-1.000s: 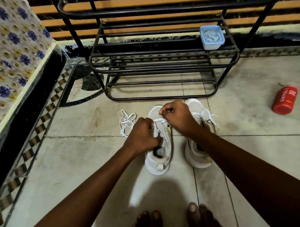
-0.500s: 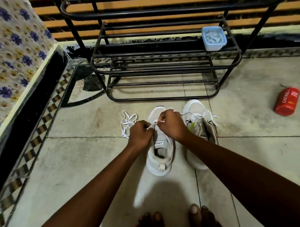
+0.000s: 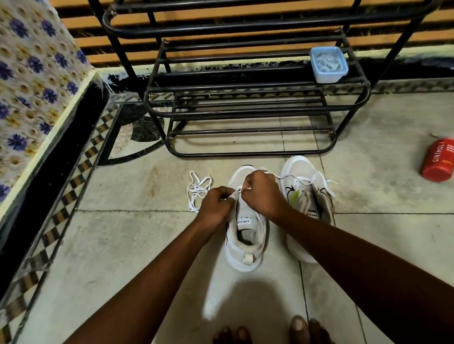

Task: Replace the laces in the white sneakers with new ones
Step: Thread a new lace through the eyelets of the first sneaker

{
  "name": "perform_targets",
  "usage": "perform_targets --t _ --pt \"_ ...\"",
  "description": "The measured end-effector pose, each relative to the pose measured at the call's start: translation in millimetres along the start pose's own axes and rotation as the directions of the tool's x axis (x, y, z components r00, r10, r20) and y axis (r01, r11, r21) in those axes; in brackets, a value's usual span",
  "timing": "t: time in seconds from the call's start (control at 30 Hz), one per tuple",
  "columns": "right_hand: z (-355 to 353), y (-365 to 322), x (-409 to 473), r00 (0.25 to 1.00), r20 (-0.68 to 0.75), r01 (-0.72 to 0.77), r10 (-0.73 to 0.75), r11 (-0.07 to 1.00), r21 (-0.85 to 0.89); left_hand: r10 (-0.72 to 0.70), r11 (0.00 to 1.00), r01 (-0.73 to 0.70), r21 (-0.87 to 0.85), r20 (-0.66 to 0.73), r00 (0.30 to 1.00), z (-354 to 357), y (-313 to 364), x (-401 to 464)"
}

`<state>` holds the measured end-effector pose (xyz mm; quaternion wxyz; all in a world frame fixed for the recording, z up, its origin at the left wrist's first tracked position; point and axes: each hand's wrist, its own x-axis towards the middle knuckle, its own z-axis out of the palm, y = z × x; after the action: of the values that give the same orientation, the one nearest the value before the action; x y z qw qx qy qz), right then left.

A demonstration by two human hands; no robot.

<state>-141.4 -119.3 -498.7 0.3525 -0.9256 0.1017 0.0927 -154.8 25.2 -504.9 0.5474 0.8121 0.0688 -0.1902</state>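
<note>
Two white sneakers stand side by side on the tiled floor, toes pointing away from me. Over the left sneaker my left hand and my right hand meet above the eyelets, each pinching the white lace that runs between them. The right sneaker has a white lace threaded loosely, its ends trailing off to the right. A loose white lace lies in a heap on the floor left of the left sneaker. The lacing under my hands is hidden.
A black metal shoe rack stands just beyond the sneakers, with a pale blue plastic box on its right side. A red bottle lies on the floor at right. A floral-covered ledge runs along the left. My bare feet are at the bottom edge.
My left hand has come up from the sneaker's collar towards the toe, and my right hand has drawn in to meet it; both now pinch the lace close together.
</note>
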Motion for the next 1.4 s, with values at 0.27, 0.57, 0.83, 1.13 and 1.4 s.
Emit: perform_targets --t 0.27,0.57,0.83,1.13,1.4 --pt "1 1 3 0.964 -0.067 -0.232 0.259 0.933 0.277 -0.02 0.989 0.029 -0.146 0.067 0.998 -2 -7 5" --pt "9 -1 -1 0.986 -0.06 -0.147 0.154 0.984 0.101 -0.01 0.99 0.02 -0.142 0.072 0.997 0 -7 6" --pt "9 -5 -3 0.994 -0.096 -0.04 0.042 0.999 0.03 -0.073 0.992 0.082 -0.098 0.092 0.993 4 -4 9" --pt "9 -3 0 0.991 -0.083 -0.097 0.101 0.994 0.046 -0.138 0.966 0.154 -0.206 0.09 0.986 5 -1 10" --pt "8 -2 -8 0.991 -0.111 -0.067 0.075 0.995 0.077 -0.21 0.954 0.2 -0.221 -0.024 0.977 7 -1 25"
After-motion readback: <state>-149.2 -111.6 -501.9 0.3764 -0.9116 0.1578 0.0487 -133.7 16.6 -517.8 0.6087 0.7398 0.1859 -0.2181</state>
